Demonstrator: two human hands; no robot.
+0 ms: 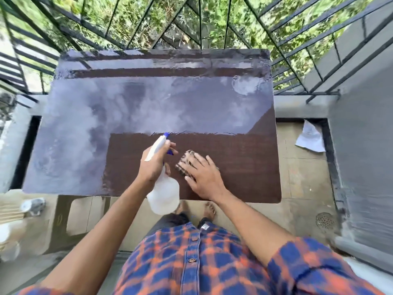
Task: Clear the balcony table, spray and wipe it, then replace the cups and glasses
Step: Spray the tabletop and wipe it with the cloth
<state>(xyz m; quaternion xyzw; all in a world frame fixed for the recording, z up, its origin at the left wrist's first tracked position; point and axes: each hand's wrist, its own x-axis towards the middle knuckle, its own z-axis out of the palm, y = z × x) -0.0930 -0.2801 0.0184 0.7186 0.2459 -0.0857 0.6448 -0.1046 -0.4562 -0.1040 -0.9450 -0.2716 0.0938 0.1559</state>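
The dark brown balcony table [244,158] fills the middle of the head view; its top is bare and glossy, with a round wet mark [245,85] at the far right. My left hand [154,162] grips a white spray bottle [163,192] with a blue nozzle, which points away from me over the tabletop. My right hand [203,177] lies flat, fingers spread, on a checked cloth [187,161] that rests on the near part of the table. No cups or glasses stand on the table.
A black metal railing [202,28] borders the balcony behind the table, with greenery beyond. A white sheet of paper [310,137] lies on the floor at the right, near a floor drain [324,220]. Blurred light-coloured objects [32,206] sit at the left edge.
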